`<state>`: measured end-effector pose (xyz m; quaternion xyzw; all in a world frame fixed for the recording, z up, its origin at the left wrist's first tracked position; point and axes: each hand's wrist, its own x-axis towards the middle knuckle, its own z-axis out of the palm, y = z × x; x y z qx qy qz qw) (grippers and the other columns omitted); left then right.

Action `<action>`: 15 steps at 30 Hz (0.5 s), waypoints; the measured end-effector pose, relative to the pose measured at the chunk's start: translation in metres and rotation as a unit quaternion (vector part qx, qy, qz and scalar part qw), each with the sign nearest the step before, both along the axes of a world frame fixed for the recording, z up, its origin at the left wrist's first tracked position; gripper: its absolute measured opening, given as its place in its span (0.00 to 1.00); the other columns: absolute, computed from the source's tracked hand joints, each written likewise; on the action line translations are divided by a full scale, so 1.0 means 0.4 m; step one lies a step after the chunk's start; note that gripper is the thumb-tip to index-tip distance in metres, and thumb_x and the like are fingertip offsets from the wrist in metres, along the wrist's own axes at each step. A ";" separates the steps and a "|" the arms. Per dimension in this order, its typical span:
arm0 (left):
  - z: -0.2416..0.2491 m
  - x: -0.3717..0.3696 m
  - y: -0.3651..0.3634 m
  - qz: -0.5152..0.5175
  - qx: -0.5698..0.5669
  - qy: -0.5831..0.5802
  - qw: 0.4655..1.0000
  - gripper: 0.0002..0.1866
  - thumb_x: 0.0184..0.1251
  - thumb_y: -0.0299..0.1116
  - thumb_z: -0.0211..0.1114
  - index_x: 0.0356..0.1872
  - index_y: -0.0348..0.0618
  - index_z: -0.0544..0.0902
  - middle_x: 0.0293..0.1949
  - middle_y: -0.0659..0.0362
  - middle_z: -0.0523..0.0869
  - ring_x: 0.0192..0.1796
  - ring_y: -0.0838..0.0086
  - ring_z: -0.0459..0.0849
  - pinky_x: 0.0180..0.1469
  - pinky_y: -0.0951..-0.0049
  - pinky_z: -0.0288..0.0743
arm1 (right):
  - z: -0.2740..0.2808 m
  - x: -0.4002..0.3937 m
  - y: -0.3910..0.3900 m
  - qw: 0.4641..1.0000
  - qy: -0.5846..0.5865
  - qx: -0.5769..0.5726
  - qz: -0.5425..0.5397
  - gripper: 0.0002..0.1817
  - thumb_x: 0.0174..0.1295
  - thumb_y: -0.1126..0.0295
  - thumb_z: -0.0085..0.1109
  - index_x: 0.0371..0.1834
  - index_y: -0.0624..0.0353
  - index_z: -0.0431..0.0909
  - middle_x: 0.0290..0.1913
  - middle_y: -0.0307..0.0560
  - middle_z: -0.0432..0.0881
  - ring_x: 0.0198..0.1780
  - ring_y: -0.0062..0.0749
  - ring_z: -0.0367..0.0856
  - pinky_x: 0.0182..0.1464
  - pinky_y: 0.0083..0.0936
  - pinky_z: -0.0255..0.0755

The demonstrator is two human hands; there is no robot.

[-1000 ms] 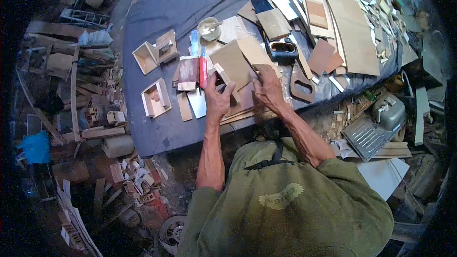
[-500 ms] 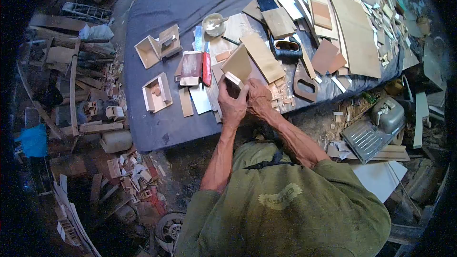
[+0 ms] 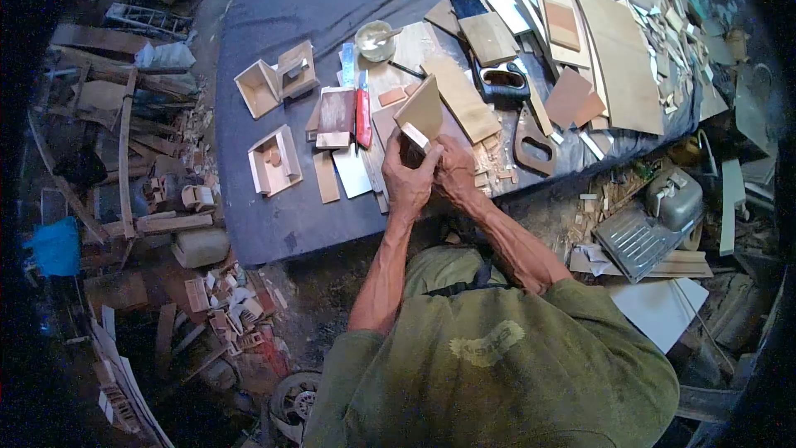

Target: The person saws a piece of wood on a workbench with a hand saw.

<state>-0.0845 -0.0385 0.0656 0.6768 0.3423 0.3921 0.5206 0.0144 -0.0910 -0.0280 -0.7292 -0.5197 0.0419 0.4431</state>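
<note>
Near the front edge of the table, my left hand [image 3: 407,184] grips a small wooden panel [image 3: 420,108] with a pale strip along its near edge. The panel is tilted upward, and my left thumb presses by the strip. My right hand [image 3: 455,168] is closed against the right side of the same piece, its fingertips partly hidden. Just beyond lie a red-handled tool [image 3: 363,116], a dark reddish wood block [image 3: 337,119] and a flat board [image 3: 460,99]. A pot of pale paste [image 3: 376,43] with a stick in it stands farther back.
Two small open wooden assemblies [image 3: 275,162] [image 3: 259,90] sit at left on the cloth-covered table [image 3: 290,12]. A black-handled saw [image 3: 502,83] and a wooden-handled saw [image 3: 533,145] lie right. Boards [image 3: 618,58] and offcuts pile up at far right. A metal sink [image 3: 638,236] rests below.
The wooden panel has turned slightly in my hands and now looks narrower and more upright. Both hands stay in nearly the same place, with the right fingers shifted a little.
</note>
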 end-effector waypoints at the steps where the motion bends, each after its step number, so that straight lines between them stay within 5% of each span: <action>1: -0.003 0.001 0.002 -0.002 -0.002 -0.005 1.000 0.31 0.58 0.28 0.76 0.63 0.34 0.74 0.53 0.52 0.84 0.56 0.67 0.82 0.61 0.68 0.75 | 0.001 0.000 0.002 1.000 0.009 0.010 0.000 0.14 0.51 0.69 0.66 0.41 0.58 0.79 0.42 0.49 0.77 0.46 0.52 0.79 0.42 0.45 0.76; 8: 0.011 -0.004 0.001 -0.018 -0.023 -0.012 0.999 0.31 0.58 0.28 0.75 0.62 0.33 0.74 0.54 0.51 0.83 0.56 0.68 0.82 0.60 0.68 0.76 | 0.000 0.001 0.001 0.999 0.019 0.028 0.000 0.17 0.49 0.69 0.68 0.42 0.58 0.79 0.41 0.49 0.76 0.46 0.52 0.79 0.42 0.44 0.76; 12: 0.024 0.001 -0.003 -0.006 -0.001 -0.016 1.000 0.30 0.58 0.27 0.75 0.61 0.34 0.75 0.53 0.51 0.83 0.55 0.68 0.83 0.58 0.68 0.77 | 0.023 -0.003 -0.009 0.999 0.047 -0.010 0.013 0.19 0.57 0.74 0.62 0.53 0.61 0.78 0.43 0.54 0.79 0.48 0.53 0.79 0.48 0.40 0.74; 15: 0.023 -0.006 0.010 -0.011 0.072 0.079 0.994 0.28 0.58 0.28 0.76 0.59 0.34 0.76 0.51 0.52 0.83 0.52 0.66 0.84 0.55 0.68 0.78 | 0.026 -0.004 -0.007 0.999 0.050 0.010 0.008 0.21 0.56 0.72 0.64 0.55 0.60 0.78 0.44 0.53 0.79 0.48 0.53 0.79 0.47 0.41 0.74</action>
